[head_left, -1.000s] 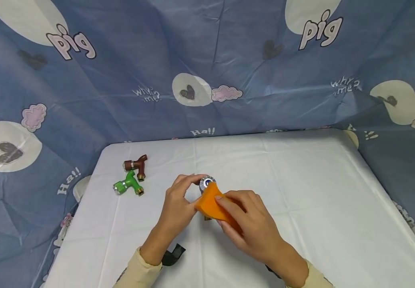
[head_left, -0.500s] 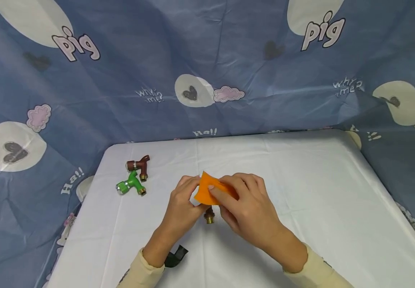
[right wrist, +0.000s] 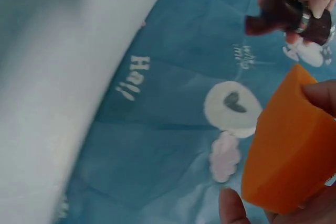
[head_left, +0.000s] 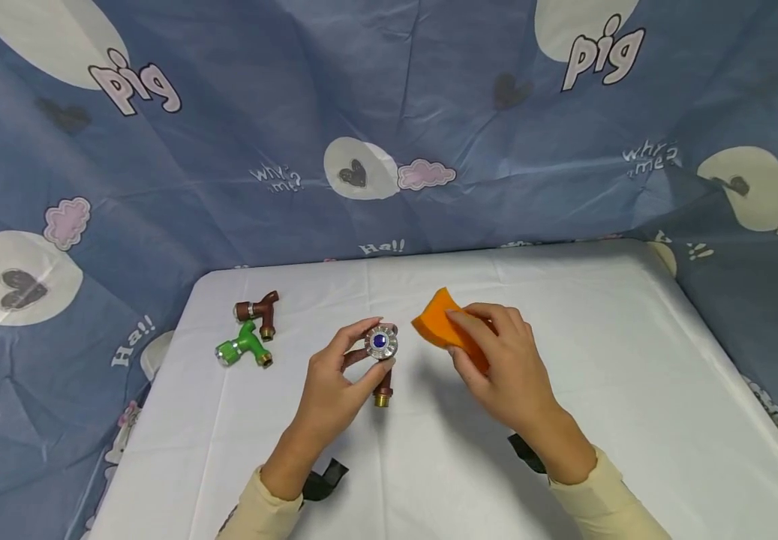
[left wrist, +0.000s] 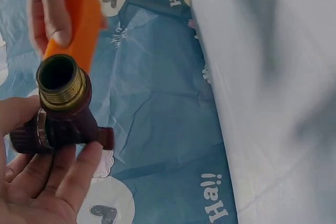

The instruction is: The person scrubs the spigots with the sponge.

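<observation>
My left hand (head_left: pixel 334 382) grips a dark red-brown tap (head_left: pixel 382 386) above the table, its round clear knob with a blue centre facing up. In the left wrist view the brass threaded end of the tap (left wrist: pixel 63 90) points at the camera, fingers beneath the body. To the right, my right hand (head_left: pixel 506 367) pinches a folded orange cloth or sponge (head_left: pixel 436 319), apart from the tap. The right wrist view has the orange piece (right wrist: pixel 289 145) between thumb and fingers, and the tap (right wrist: pixel 278 9) blurred beyond it.
A brown tap (head_left: pixel 265 311) and a green tap (head_left: pixel 245 345) lie close together at the left of the white-covered table (head_left: pixel 598 337). Black straps (head_left: pixel 324 480) hang at both wrists. Blue printed fabric (head_left: pixel 497 210) stands behind the table.
The right hand has moved the orange piece off the tap, up and to the right. The tap's knob, covered half a second ago, now shows in the left hand.
</observation>
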The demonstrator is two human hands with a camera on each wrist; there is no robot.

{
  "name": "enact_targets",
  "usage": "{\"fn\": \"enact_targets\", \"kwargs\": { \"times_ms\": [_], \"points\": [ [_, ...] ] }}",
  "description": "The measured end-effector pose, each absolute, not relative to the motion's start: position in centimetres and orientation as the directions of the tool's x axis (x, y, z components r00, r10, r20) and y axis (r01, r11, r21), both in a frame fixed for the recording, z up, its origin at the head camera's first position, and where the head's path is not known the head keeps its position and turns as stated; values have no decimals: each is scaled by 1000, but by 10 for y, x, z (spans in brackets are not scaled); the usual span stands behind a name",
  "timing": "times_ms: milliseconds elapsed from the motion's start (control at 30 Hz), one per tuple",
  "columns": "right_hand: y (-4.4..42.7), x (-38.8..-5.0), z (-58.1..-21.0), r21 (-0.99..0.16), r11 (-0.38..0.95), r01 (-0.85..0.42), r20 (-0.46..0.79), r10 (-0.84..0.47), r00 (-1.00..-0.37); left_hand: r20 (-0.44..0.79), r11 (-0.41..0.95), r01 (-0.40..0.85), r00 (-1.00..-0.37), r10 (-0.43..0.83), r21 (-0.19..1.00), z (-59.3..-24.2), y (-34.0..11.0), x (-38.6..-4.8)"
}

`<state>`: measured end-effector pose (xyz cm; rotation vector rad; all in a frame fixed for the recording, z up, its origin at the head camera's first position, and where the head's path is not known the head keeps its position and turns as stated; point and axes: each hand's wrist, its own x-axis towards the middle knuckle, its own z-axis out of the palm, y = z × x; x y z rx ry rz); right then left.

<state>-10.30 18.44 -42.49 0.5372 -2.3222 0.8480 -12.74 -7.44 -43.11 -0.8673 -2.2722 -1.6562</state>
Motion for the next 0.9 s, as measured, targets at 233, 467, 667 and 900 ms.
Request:
{"fn": "enact_targets", "kwargs": {
  "times_ms": [233, 467, 667, 900],
  "points": [
    [187, -102, -435, -672, 549, -497, 545, -88, -834, 417, -85, 413, -846, 333, 906, -426, -76, -127],
    [175, -102, -436, -870, 303, -388, 393, -48, -918, 390, -233, 326, -858, 334, 916, -420, -75, -128],
    [162, -96, -439, -978, 19, -207, 205, -86, -975, 388, -260, 315, -867, 312, 913, -414, -74, -129],
    [154, -87, -443, -991, -96, -96, 106, -104, -989, 391, -252, 322, -868, 307, 912, -415, -72, -131]
  ]
}}
